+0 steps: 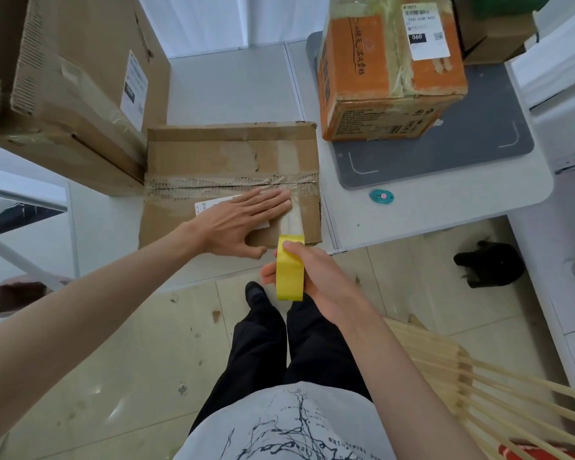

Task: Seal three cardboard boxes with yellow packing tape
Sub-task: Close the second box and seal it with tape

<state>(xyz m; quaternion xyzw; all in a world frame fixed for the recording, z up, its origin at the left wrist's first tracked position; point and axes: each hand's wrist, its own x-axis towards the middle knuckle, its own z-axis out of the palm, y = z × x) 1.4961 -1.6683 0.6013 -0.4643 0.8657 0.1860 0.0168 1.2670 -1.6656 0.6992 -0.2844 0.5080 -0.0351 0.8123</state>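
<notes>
Nearest me, my right hand point(316, 277) has its fingers curled round the roll of yellow tape point(290, 268), thumb on top, holding it just off the bench's point(429, 210) front edge. A strip appears to run from the roll up onto the flat brown box point(233, 180), crossing its near edge towards the centre seam, though it is too pale for me to be sure where it ends. My left hand point(243, 220) lies flat on the lid, fingers straight and together, pressing beside that strip.

To do this well, I judge I should keep the roll low and the strip taut, pull straight down over the box's front face, and smooth with the flat palm so no bubbles or creases form.

Further back, a small teal cutter point(382, 196) lies on the bench right of the box. Beyond it an orange box point(389, 78) stands on a grey mat point(478, 144), and a large brown box point(73, 94) stands left.
</notes>
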